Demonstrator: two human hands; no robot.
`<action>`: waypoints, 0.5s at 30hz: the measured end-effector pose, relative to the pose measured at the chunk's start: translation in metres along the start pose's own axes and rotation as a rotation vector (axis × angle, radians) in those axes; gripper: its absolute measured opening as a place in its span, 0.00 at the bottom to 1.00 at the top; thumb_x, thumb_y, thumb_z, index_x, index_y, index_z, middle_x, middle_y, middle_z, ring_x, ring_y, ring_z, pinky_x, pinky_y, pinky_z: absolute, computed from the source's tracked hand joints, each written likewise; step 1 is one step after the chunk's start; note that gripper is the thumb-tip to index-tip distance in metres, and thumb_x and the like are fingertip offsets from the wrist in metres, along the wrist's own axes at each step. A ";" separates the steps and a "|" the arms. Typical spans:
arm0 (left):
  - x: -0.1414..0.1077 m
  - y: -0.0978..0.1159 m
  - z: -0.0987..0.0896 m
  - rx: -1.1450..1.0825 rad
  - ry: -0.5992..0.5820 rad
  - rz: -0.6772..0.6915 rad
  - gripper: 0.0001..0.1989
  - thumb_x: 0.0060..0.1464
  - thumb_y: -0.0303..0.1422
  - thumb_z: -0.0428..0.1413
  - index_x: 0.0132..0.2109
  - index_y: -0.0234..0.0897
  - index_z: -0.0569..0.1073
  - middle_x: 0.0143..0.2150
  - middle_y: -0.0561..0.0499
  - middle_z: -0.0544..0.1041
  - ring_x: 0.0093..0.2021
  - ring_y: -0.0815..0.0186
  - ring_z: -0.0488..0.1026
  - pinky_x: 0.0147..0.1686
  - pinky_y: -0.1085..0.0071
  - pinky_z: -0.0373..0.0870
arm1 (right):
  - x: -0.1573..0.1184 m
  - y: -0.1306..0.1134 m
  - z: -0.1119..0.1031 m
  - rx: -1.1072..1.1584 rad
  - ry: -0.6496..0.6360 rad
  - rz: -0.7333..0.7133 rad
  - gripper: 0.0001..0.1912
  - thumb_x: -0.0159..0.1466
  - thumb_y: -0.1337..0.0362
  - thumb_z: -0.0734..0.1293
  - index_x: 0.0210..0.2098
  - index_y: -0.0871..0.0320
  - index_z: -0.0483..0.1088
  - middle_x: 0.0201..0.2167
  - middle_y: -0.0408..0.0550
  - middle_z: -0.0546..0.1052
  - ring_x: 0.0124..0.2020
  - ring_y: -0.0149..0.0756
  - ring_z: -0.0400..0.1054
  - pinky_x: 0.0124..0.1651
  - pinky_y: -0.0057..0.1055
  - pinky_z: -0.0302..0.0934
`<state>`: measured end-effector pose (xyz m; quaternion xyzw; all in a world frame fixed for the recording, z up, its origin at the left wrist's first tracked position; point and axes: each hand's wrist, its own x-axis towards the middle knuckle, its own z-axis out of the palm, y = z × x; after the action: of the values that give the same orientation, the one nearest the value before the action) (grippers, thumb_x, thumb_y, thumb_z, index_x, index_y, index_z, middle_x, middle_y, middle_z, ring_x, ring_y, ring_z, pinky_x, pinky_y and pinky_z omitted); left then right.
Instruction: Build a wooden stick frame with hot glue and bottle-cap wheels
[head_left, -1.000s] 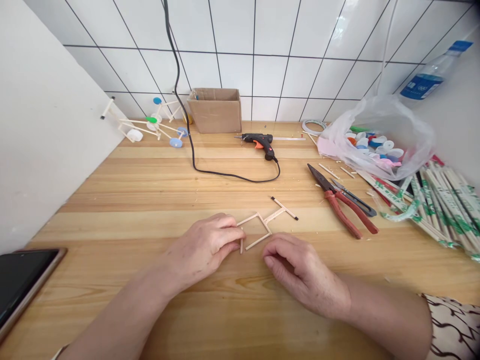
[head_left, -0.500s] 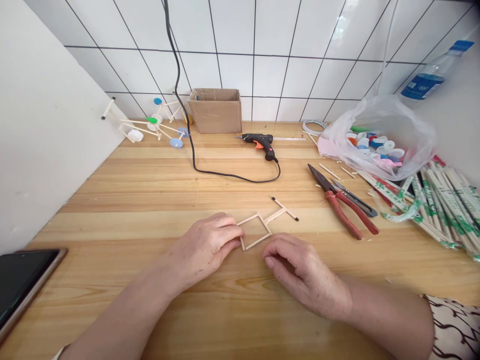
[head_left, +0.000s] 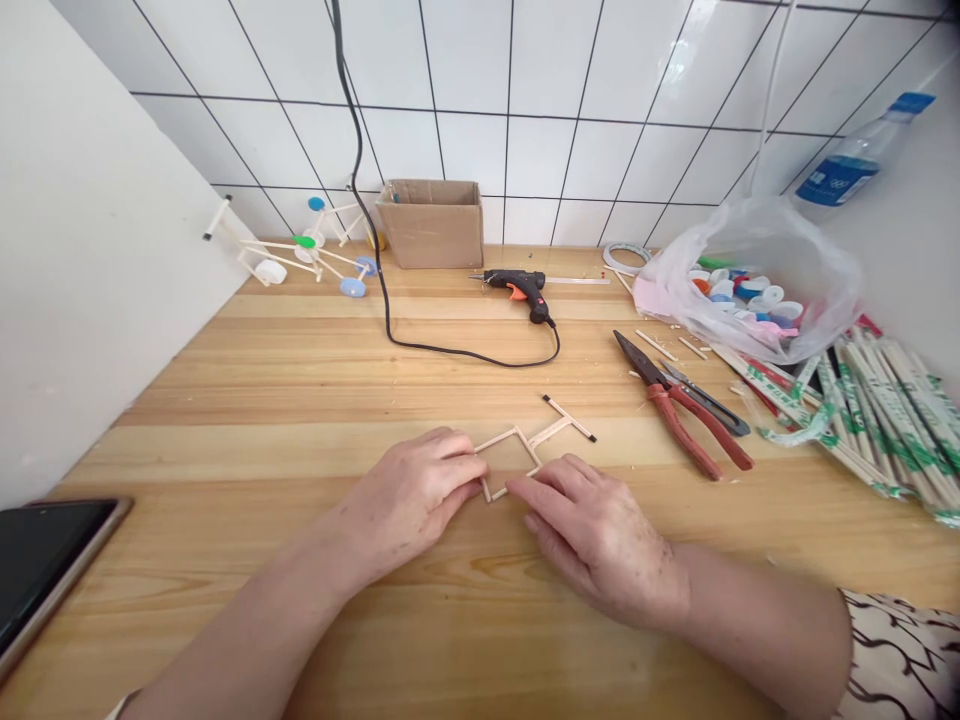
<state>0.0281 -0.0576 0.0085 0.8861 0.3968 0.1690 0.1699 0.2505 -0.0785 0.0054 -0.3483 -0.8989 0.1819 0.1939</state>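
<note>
A square frame of thin wooden sticks (head_left: 496, 439) lies on the table, with a T-shaped stem (head_left: 551, 431) at its far right side ending in a black-tipped crossbar. My left hand (head_left: 424, 490) is closed on the frame's left side, thumb and fingers pinching the stick there. Over the near right side is my right hand (head_left: 600, 530), palm down. Its index fingertip touches the near stick, and the thumb sits apart below it. The fingers hide the frame's right corner and part of its near edge.
Beyond lies a black glue gun (head_left: 525, 287) with its cord. Pliers (head_left: 679, 410) and a utility knife (head_left: 709, 400) are right, near wrapped chopsticks (head_left: 896, 410) and a bag of bottle caps (head_left: 750, 280). A cardboard box (head_left: 433, 225), stick model (head_left: 300, 245) and phone (head_left: 56, 560) are left.
My right hand has moved left and forward onto the frame's near side, its index finger stretching out. My left hand keeps its hold, and the frame stays in place.
</note>
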 end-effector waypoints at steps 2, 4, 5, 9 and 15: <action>0.000 0.001 0.000 -0.001 -0.002 0.000 0.12 0.61 0.25 0.48 0.35 0.37 0.75 0.33 0.50 0.73 0.34 0.65 0.69 0.34 0.71 0.66 | 0.003 -0.001 0.001 -0.070 -0.033 -0.003 0.15 0.65 0.70 0.57 0.49 0.61 0.68 0.35 0.53 0.73 0.35 0.41 0.65 0.37 0.37 0.64; 0.000 0.001 0.000 -0.006 -0.013 -0.005 0.12 0.61 0.25 0.48 0.35 0.36 0.75 0.33 0.49 0.73 0.35 0.64 0.69 0.34 0.70 0.66 | 0.005 -0.002 0.002 -0.117 -0.054 -0.002 0.15 0.64 0.70 0.57 0.49 0.62 0.69 0.34 0.54 0.73 0.35 0.42 0.64 0.37 0.37 0.64; 0.001 0.001 0.000 -0.009 -0.015 -0.008 0.12 0.61 0.25 0.48 0.35 0.36 0.75 0.33 0.49 0.73 0.35 0.64 0.69 0.34 0.70 0.66 | 0.006 -0.002 0.003 -0.132 -0.061 -0.002 0.16 0.64 0.70 0.58 0.49 0.62 0.69 0.34 0.54 0.73 0.35 0.42 0.64 0.37 0.37 0.64; 0.001 0.000 0.001 -0.011 -0.011 -0.015 0.11 0.60 0.24 0.49 0.35 0.36 0.76 0.33 0.49 0.73 0.35 0.64 0.70 0.35 0.70 0.67 | 0.008 -0.002 0.004 -0.165 -0.070 -0.018 0.16 0.64 0.70 0.58 0.48 0.62 0.70 0.33 0.54 0.73 0.35 0.42 0.64 0.36 0.38 0.64; 0.001 0.000 0.000 -0.001 -0.010 -0.019 0.11 0.60 0.25 0.49 0.35 0.36 0.75 0.33 0.49 0.73 0.35 0.64 0.70 0.35 0.70 0.67 | 0.008 -0.003 0.003 -0.146 -0.075 -0.017 0.16 0.65 0.70 0.57 0.48 0.63 0.71 0.34 0.54 0.72 0.35 0.42 0.64 0.36 0.38 0.64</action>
<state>0.0292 -0.0569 0.0089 0.8830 0.4044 0.1630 0.1738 0.2421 -0.0754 0.0061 -0.3468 -0.9194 0.1269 0.1356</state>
